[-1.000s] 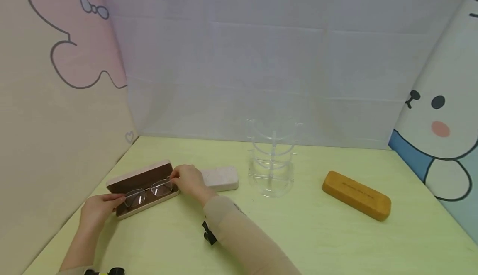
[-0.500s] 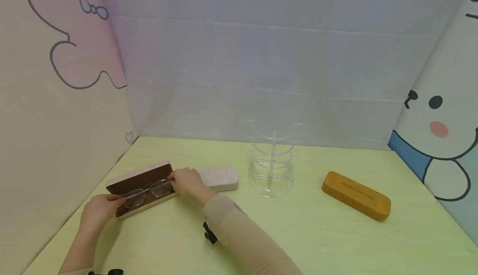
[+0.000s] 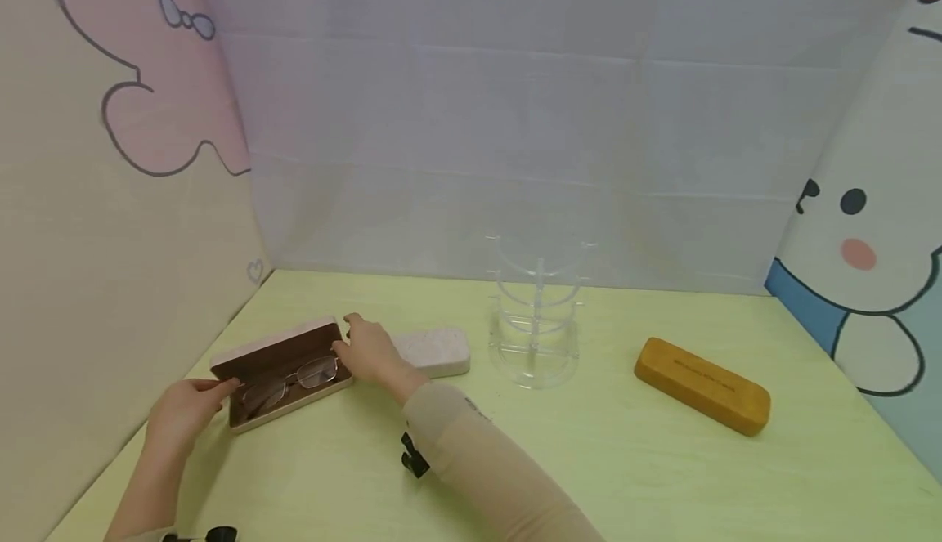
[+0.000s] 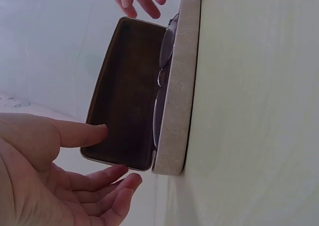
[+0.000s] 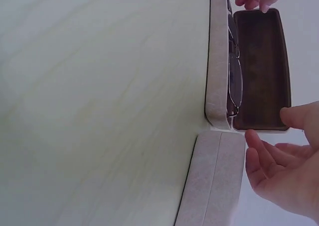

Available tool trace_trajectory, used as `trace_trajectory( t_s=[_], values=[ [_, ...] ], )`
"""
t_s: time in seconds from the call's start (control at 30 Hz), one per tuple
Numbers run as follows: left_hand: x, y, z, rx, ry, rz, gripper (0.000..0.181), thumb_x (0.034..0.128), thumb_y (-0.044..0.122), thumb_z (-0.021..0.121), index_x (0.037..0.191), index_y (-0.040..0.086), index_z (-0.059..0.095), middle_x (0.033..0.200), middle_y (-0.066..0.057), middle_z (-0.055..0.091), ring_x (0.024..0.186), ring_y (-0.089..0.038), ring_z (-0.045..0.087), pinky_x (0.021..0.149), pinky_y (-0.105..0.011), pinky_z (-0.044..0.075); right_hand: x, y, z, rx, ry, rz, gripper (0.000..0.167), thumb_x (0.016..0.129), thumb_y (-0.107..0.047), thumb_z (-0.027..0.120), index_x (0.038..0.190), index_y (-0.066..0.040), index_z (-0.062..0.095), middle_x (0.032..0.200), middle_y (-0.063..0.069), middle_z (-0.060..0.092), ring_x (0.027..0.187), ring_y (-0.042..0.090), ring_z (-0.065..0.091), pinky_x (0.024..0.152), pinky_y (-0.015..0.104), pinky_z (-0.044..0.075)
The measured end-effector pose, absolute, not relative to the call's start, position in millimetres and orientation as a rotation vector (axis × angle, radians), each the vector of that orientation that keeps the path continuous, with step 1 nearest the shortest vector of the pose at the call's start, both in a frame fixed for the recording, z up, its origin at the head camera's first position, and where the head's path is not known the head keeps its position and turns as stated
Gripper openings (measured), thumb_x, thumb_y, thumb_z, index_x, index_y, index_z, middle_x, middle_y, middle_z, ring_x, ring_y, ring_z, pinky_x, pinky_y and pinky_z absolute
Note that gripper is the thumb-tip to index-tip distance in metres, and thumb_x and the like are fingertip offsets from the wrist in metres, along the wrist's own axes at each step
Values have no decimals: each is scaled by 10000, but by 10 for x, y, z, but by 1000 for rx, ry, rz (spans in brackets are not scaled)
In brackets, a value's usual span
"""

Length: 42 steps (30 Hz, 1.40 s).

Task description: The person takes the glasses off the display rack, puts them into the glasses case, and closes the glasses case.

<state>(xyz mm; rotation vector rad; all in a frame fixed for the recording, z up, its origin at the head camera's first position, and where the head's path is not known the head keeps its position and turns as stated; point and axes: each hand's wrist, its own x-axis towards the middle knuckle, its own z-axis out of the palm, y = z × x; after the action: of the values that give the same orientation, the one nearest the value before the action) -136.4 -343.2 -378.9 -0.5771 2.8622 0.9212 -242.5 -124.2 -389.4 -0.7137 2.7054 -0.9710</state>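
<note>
In the head view, thin-framed eyeglasses [image 3: 316, 373] lie inside an open marbled glasses case [image 3: 294, 411] with a brown lining, on the left of the table. My left hand [image 3: 180, 413] is at the case's left end. In the left wrist view its thumb [image 4: 82, 134] overlaps the lid's inner side [image 4: 127, 86], with the other fingers spread below the lid's end. My right hand [image 3: 371, 354] is at the right end. Its thumb [image 5: 299, 116] overlaps the lid corner in the right wrist view, fingers apart from it. Whether either thumb touches the lid I cannot tell. Neither hand holds the glasses.
A second pale marbled glasses case [image 3: 434, 351], closed, stands just right of the open one, partly behind my right hand. A clear plastic display stand [image 3: 536, 329] is at the back middle. A mustard-yellow glasses case [image 3: 702, 385] lies at the right. Printed curtains border the table.
Both hands have let go of the eyeglasses, which now sit lower in the case. My left hand has drawn back leftward, and the right hand's fingers have spread upward by the lid.
</note>
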Motion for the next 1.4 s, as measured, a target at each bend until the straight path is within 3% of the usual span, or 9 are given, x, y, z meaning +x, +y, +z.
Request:
trace_trajectory(
  t_s=[0.1,0.23,0.33,0.47,0.53,0.73,1.1,1.23,1.4],
  values=[
    [-1376,-3413,-3744,-637,2823,1007,778,911,507,385,1264,-185,346,993,-282,614,1039,-506,449,729,-495,445,-2447,-1241,-3860,-793,2727,-972,469,947,-295,477,1388,-186,358,1260,-9,555,1029,98,588,791,212,473],
    [-1383,-3376,-3713,-688,2822,1106,833,907,532,365,1350,-155,206,1102,-334,553,1054,-493,469,778,-531,428,-2473,-1256,-3826,-902,2715,-949,429,960,-260,456,1382,-238,381,1227,-43,576,700,50,600,635,169,426],
    [-1406,-3366,-3710,-691,2864,1121,809,915,537,334,1368,-122,217,1177,-355,495,1027,-464,519,797,-539,418,-2483,-1267,-3824,-922,2699,-944,419,969,-241,435,1383,-264,378,957,-46,655,410,64,383,494,174,346],
    [-1445,-3381,-3716,-706,2905,1091,747,923,535,305,1331,-91,327,1183,-355,483,976,-441,555,735,-491,448,-2495,-1281,-3822,-916,2675,-944,453,972,-225,427,1408,-292,325,741,-5,623,349,71,246,399,173,288],
    [-1457,-3405,-3717,-701,2893,1089,747,920,543,302,1311,-92,345,1177,-354,484,969,-439,557,702,-471,459,-2509,-1291,-3824,-913,2661,-948,467,973,-215,424,1417,-296,304,755,5,628,344,70,246,384,170,278],
    [-1458,-3476,-3725,-628,2812,1167,786,899,577,334,1333,-78,330,1226,-350,446,937,-368,604,713,-481,458,-2560,-1307,-3849,-907,2688,-959,394,967,-239,434,1361,-248,427,858,-18,630,421,55,357,452,165,334],
    [-1360,-3508,-3691,-603,2792,1094,804,841,627,440,1343,1,406,1313,-291,422,957,-316,623,716,-526,416,-2535,-1272,-3852,-858,2734,-1032,250,888,-336,566,1079,-211,668,959,-84,682,815,29,604,668,140,442],
    [-1329,-3500,-3707,-574,2819,1090,763,838,595,488,1310,-3,451,1128,-213,609,965,-333,603,719,-493,422,-2518,-1255,-3874,-829,2732,-1048,203,845,-332,624,995,-216,696,901,-99,686,834,40,601,715,150,445],
    [-1283,-3498,-3783,-536,2881,1041,734,817,580,542,1270,3,503,970,-121,676,708,-113,597,656,-381,394,-2490,-1206,-3914,-858,2718,-1010,165,816,-332,654,917,-213,706,831,-128,672,775,19,582,830,194,439]
  ],
)
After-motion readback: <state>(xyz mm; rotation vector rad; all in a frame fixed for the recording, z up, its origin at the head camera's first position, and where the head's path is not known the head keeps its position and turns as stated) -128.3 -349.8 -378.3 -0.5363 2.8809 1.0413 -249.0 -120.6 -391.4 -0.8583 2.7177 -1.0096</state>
